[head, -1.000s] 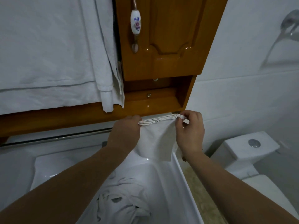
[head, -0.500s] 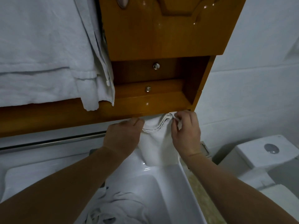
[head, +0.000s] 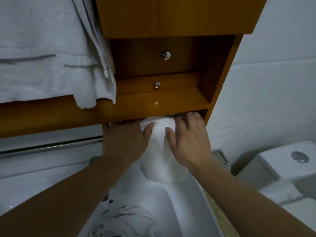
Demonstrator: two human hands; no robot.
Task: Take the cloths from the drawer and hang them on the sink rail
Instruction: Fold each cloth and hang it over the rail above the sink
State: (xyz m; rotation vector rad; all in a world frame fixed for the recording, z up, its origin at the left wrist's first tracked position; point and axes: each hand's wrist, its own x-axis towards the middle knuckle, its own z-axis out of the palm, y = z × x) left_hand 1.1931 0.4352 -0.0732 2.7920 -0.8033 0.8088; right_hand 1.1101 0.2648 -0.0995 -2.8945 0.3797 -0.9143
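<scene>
- The white cloth (head: 160, 151) now hangs over the far right end of the rail (head: 51, 147), its top tucked under the lip of the wooden cabinet (head: 153, 106); a second ago it was held up clear of the rail, stretched by its top edge between both hands
- The left hand (head: 126, 141) no longer pinches the edge: its thumb lies flat on the upper left of the cloth, and its fingers reach up behind the fabric, out of sight under the cabinet, so whether they grip there cannot be told
- The right hand (head: 189, 139) has let go of its corner pinch and rests spread on the upper right of the cloth, fingers straight, tips at the shadowed gap below the cabinet; it presses rather than holds
- The lower half of the cloth drapes free down to the back rim of the sink (head: 188, 211)
- Judgement: this cloth is at the point of being seated on the rail; the hands appear to be smoothing it, and the hang looks all but done
- A heap of further cloths (head: 124, 223) lies in the sink basin, so the task appears only part complete
- Large white towels (head: 42, 53) hang at upper left, apart from the work
- A toilet cistern (head: 290, 161) stands to the right
</scene>
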